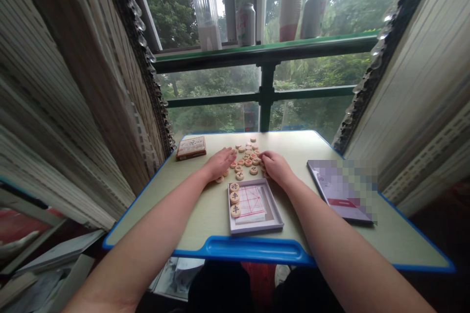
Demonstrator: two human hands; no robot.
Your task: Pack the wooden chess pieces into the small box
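Several round wooden xiangqi pieces [248, 162] with red and black characters lie loosely grouped on the table. My left hand [220, 162] rests flat at the group's left side, fingers stretched out over some pieces. At the right edge, my right hand [276, 165] is cupped beside the pieces, fingers loosely bent and touching some; its fingertips are partly hidden. In front of the group lies an open shallow box [256, 229]. Three black-character pieces [234, 197] line its left side, next to a folded paper board [250, 203] with red lines.
The pale table [198, 205] has a blue edge with a pen groove. A purple box lid [336, 190] lies at right, a small printed box [191, 147] at far left. Curtains hang on both sides. Beyond the table are a green railing [267, 83], cans and stacked cups.
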